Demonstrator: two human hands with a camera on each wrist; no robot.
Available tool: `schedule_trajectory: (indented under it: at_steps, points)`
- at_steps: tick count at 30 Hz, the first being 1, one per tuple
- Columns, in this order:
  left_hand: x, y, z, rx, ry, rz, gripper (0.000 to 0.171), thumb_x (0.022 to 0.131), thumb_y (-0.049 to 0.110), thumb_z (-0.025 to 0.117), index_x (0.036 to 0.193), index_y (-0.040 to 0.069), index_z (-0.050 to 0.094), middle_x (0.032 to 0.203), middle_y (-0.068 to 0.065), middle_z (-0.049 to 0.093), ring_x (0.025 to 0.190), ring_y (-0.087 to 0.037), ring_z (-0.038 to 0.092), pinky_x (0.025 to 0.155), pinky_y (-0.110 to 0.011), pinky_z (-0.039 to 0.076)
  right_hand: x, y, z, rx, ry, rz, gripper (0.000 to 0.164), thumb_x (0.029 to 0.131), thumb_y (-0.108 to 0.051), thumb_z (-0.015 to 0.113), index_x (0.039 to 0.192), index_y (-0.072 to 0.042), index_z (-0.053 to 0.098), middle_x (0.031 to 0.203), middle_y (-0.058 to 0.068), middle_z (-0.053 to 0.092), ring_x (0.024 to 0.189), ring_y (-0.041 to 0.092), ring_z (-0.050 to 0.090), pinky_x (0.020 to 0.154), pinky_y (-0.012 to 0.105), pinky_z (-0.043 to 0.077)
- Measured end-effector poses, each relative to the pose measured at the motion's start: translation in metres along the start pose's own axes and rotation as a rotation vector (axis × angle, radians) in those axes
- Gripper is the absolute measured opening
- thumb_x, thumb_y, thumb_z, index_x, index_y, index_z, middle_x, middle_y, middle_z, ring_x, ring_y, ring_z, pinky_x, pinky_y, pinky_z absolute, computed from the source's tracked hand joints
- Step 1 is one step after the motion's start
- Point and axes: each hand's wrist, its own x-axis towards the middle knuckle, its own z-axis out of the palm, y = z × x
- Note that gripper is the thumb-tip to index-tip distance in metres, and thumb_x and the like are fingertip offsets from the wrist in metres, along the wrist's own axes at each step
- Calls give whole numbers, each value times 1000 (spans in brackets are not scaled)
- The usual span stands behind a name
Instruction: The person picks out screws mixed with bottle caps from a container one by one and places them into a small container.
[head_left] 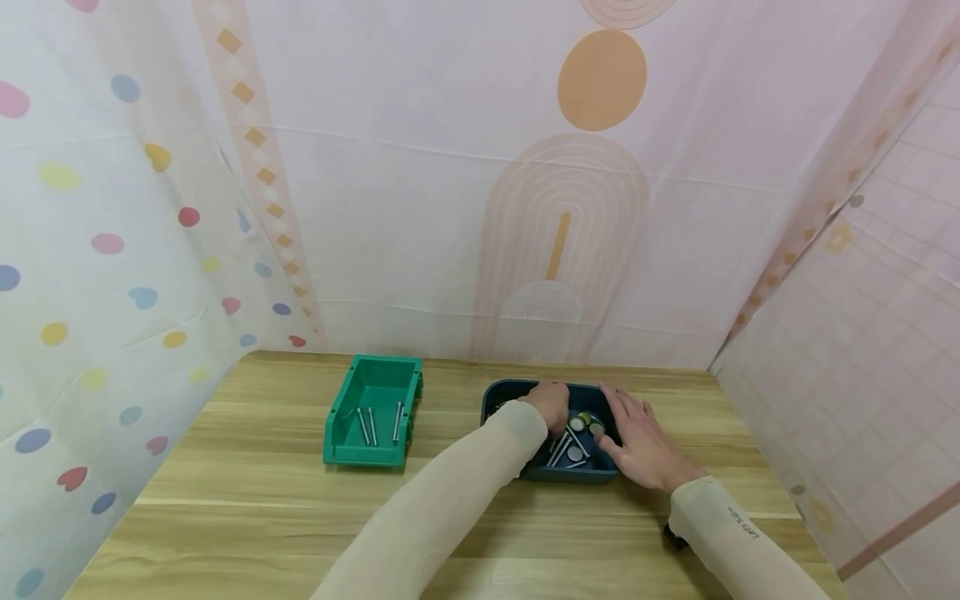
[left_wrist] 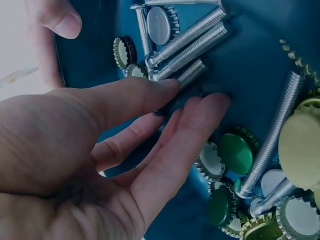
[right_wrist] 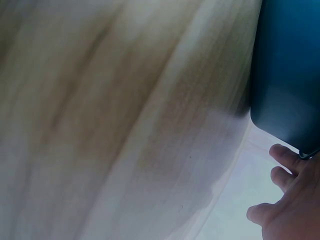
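Observation:
My left hand (head_left: pixel 551 406) reaches down into a dark blue bin (head_left: pixel 570 477). In the left wrist view its thumb and fingers pinch a short metal bolt (left_wrist: pixel 192 74), whose head end is mostly hidden behind the thumb. Several longer bolts (left_wrist: pixel 192 52) and loose bottle caps (left_wrist: pixel 236 152) lie around that hand on the bin floor. At the bin's right side, my right hand (head_left: pixel 647 446) holds the wall, thumb over the rim and the other fingers spread outside. Those fingertips (right_wrist: pixel 282 156) show below the bin's corner in the right wrist view.
A green open-front bin (head_left: pixel 365 456) stands to the left, with a few bolts (head_left: pixel 397 422) inside. Both bins sit on a wood-grain table (head_left: pixel 247 492). Patterned curtains (head_left: pixel 390 208) close off the back and both sides.

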Motion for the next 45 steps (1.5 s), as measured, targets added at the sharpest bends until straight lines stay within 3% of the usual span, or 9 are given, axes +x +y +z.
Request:
schedule_trajectory:
  at_steps: [6, 15, 19, 24, 29, 34, 41, 45]
  points:
    - [-14, 6, -1, 19, -5, -21, 9, 104, 3, 83, 101, 11, 80, 111, -9, 76, 83, -25, 68, 70, -41, 60, -1, 0, -1, -3, -1, 0, 83, 117, -33, 63, 185, -4, 24, 185, 33, 37, 174, 56, 33, 138, 85, 21]
    - [-10, -2, 3, 34, -18, -17, 15, 114, 9, 67, 102, 10, 75, 100, -11, 70, 66, -22, 58, 58, -37, 50, 1, -1, -1, 1, -4, -5, 85, 117, -33, 64, 185, -3, 24, 185, 33, 37, 174, 57, 33, 137, 85, 21]
    - [-7, -5, 4, 38, -10, -10, 10, 114, 8, 69, 106, 10, 75, 102, -10, 67, 68, -22, 53, 61, -38, 47, 3, 1, -1, 1, -6, -7, 85, 117, -34, 64, 185, -3, 24, 185, 33, 37, 174, 57, 33, 137, 86, 22]
    - [-2, -8, 8, 46, 11, 10, 12, 114, 9, 68, 105, 12, 76, 104, -9, 68, 74, -23, 58, 64, -39, 50, 5, 3, 1, -8, -1, -16, 84, 116, -34, 64, 184, -3, 25, 184, 34, 38, 172, 59, 35, 135, 87, 23]
    - [5, -13, 14, 20, 0, 13, 18, 115, 9, 67, 98, 14, 73, 94, -7, 64, 70, -22, 54, 63, -39, 48, 6, 4, 1, -9, -1, -8, 85, 115, -32, 65, 184, -2, 24, 184, 34, 38, 172, 58, 35, 136, 87, 23]
    - [-19, -4, 3, -3, 2, -36, 17, 114, 7, 69, 99, 12, 74, 94, -9, 65, 73, -24, 56, 66, -39, 48, 7, 3, 0, -12, -5, 3, 85, 116, -31, 65, 184, -3, 24, 185, 33, 37, 173, 57, 35, 137, 86, 21]
    - [-10, -3, 5, -11, 18, -67, 4, 111, 11, 74, 109, 13, 77, 106, -7, 72, 83, -26, 65, 67, -41, 56, 8, 7, 0, -16, -14, 14, 85, 117, -32, 65, 185, -4, 23, 186, 32, 35, 174, 56, 33, 138, 85, 21]
    - [-30, -1, -2, -60, 55, -34, 7, 111, 9, 75, 117, 11, 75, 111, -10, 76, 77, -26, 70, 70, -44, 61, 8, 9, -1, -23, -13, 18, 84, 117, -31, 64, 185, -4, 23, 186, 34, 35, 174, 57, 33, 138, 85, 21]
